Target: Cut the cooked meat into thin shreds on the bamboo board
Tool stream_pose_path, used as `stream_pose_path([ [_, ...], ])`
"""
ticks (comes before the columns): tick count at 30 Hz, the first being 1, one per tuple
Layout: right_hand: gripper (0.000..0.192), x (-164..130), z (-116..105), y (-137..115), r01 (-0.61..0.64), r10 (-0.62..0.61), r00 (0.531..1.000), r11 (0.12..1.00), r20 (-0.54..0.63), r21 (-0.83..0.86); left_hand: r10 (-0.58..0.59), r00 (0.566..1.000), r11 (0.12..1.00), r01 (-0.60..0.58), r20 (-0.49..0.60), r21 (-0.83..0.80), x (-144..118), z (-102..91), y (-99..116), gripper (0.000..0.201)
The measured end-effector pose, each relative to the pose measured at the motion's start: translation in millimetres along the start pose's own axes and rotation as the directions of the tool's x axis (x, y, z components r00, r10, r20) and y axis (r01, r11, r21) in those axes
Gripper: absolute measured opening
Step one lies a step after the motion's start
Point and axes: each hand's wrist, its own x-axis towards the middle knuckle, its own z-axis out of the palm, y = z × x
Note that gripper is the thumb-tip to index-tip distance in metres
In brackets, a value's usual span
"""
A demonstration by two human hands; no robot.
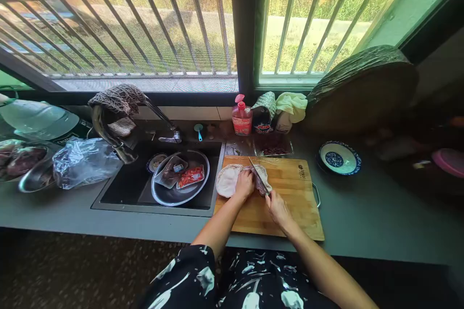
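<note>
My right hand (278, 207) is closed around the handle of a knife (257, 175), whose blade points up and to the left over the cutting board. Under the blade lies a pinkish piece of meat (261, 184) with a pale edge. My left hand (245, 183) presses on this meat with bent fingers, just left of the blade. A flat, pale, rounded piece (227, 180) that looks like meat or fat rests by the left hand. All of it lies on the wooden cutting board (290, 212), which has a metal handle at its right.
Left of the board is a dark sink (123, 193) holding a metal basin (180, 201) with packaged food. A blue-and-white bowl (340, 158) stands to the right. Behind are a red pump bottle (241, 120), a clear tray (273, 146) and a large round wooden block (362, 91).
</note>
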Motion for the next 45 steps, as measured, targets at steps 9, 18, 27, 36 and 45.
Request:
stream_pose_path([
  [9, 0.026, 9.3, -11.8, -14.8, -0.01, 0.017, 0.998, 0.992, 0.059, -0.126, -0.103, 0.992, 0.995, 0.104, 0.071, -0.006, 2.8, 9.5, -0.2, 0.049],
  [18, 0.028, 47.5, -11.7, -24.5, -0.008, 0.026, 0.985, 0.994, 0.171, -0.105, -0.101, 0.99, 0.994, 0.104, 0.103, -0.027, 4.4, 10.0, -3.3, 0.048],
  [27, 0.029, 53.4, -11.3, -15.8, -0.018, 0.032, 0.987, 0.996, 0.16, -0.088, -0.121, 0.993, 0.993, 0.121, -0.006, 0.004, 4.7, 20.6, 0.8, 0.039],
  [36, 0.031, 101.4, -13.3, -45.5, 0.038, -0.025, 0.994, 0.992, 0.107, -0.123, -0.094, 0.996, 0.995, 0.093, -0.012, -0.027, 3.4, 20.0, -1.8, 0.03],
  [45, 0.031, 94.6, -9.0, -37.8, 0.022, -0.01, 0.995, 0.992, 0.095, -0.127, -0.106, 0.992, 0.994, 0.104, -0.069, -0.028, 1.0, 23.5, 2.8, 0.029],
])
